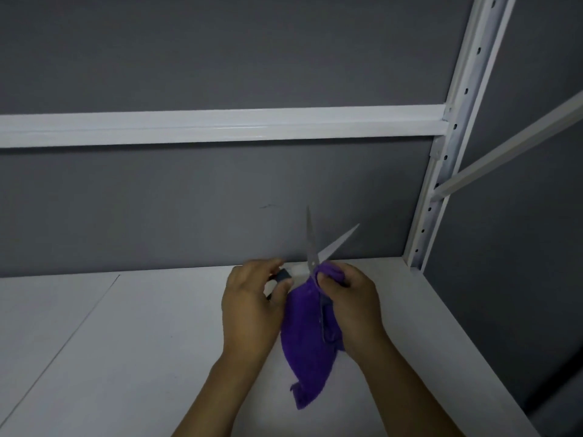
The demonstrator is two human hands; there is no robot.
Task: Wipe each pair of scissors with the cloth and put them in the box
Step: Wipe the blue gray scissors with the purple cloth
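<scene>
A pair of scissors is held above the white shelf, its two steel blades spread apart and pointing up and away. My left hand grips its dark handle from the left. My right hand pinches a purple cloth against the scissors near the pivot and around the other handle. The rest of the cloth hangs down between my wrists. No box is in view.
A white shelf board with a seam runs under my hands. A grey back wall, a white cross beam and a perforated white upright at the right enclose the space. The shelf's right edge drops off beside my right forearm.
</scene>
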